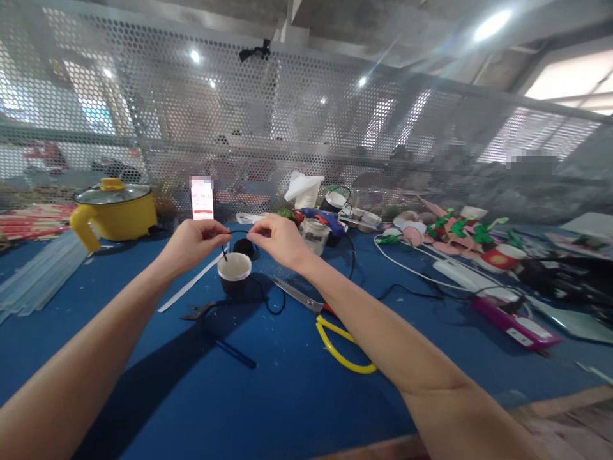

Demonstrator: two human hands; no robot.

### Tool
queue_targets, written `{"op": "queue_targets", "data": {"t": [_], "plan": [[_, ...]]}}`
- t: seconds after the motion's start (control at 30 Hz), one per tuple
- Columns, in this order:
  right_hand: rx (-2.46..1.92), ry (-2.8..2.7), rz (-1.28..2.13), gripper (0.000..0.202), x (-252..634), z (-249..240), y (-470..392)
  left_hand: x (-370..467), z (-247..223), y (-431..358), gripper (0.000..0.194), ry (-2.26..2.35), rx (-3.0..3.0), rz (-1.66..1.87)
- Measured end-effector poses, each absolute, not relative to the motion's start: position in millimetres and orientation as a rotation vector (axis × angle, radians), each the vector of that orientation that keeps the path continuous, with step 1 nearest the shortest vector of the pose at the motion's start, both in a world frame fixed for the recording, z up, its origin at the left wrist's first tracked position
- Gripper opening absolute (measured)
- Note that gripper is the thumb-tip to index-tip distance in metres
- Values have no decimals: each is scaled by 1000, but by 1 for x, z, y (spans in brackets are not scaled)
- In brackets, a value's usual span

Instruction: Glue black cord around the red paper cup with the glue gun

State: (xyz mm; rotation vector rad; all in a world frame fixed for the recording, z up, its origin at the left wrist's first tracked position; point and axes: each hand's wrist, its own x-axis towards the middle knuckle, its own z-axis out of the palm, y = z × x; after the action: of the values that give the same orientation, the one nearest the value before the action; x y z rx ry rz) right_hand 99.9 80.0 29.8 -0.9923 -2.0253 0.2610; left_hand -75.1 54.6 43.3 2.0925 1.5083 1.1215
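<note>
Between my hands a thin black cord (239, 231) is stretched in a slight arc above the table. My left hand (198, 241) pinches one part of it, and a short dark end hangs below those fingers. My right hand (278, 236) pinches the cord on the other side. Just beneath stands a small paper cup (234, 273), dark outside with a white rim and pale inside. A round black piece (244, 249) lies behind the cup. In front are pliers (204, 311) with dark handles, and scissors (345, 332) with yellow handles lie partly under my right forearm.
A yellow electric pot (119, 207) with a glass lid stands at left, near clear plastic strips (45, 275). A lit phone (202, 199) leans at the back. A blue glue gun (323, 218) rests by a glass jar (313, 236). Rightward lie a purple device (514, 324) and cables.
</note>
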Motion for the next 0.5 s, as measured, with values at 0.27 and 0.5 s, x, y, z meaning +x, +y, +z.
{"op": "queue_targets", "data": {"t": [0.27,0.5], "plan": [[-1032,-1859,457,8,85,-1,89,-79,36,60,13,1554,2049,1095],[-1047,-1807,487,11,84,-11,95,-73,35,58,11,1585,1968,1098]]}}
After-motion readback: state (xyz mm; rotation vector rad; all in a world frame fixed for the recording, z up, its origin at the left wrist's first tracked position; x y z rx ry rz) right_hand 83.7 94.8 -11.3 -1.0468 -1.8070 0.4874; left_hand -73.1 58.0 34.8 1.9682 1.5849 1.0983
